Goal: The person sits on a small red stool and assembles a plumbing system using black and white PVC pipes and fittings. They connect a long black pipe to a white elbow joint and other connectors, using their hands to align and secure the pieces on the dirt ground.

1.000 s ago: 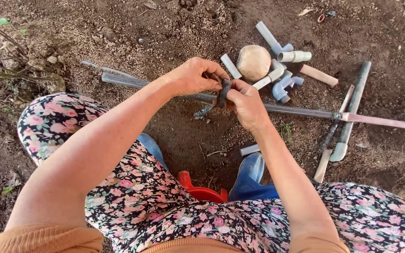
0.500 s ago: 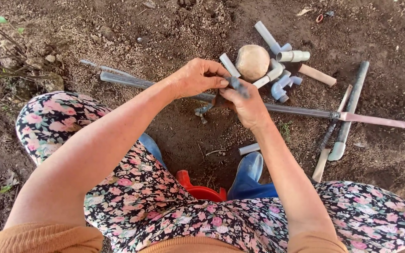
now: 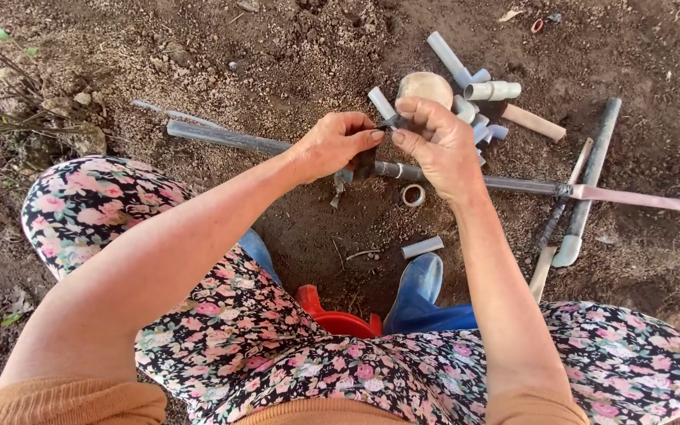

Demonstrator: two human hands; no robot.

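At the centre of the frame the left hand (image 3: 338, 144) and the right hand (image 3: 434, 142) meet above bare soil (image 3: 277, 55); both grips are clenched on a thin strip of dark tape (image 3: 365, 161), pinched between fingertips, its end hanging down over a long grey metal pipe (image 3: 230, 139) lying across the ground; just below sits a small whitish tape ring (image 3: 412, 194); upper right, short grey plastic pipe offcuts (image 3: 491, 90) cluster beside a round tan stone (image 3: 425, 85); no container is seen holding anything.
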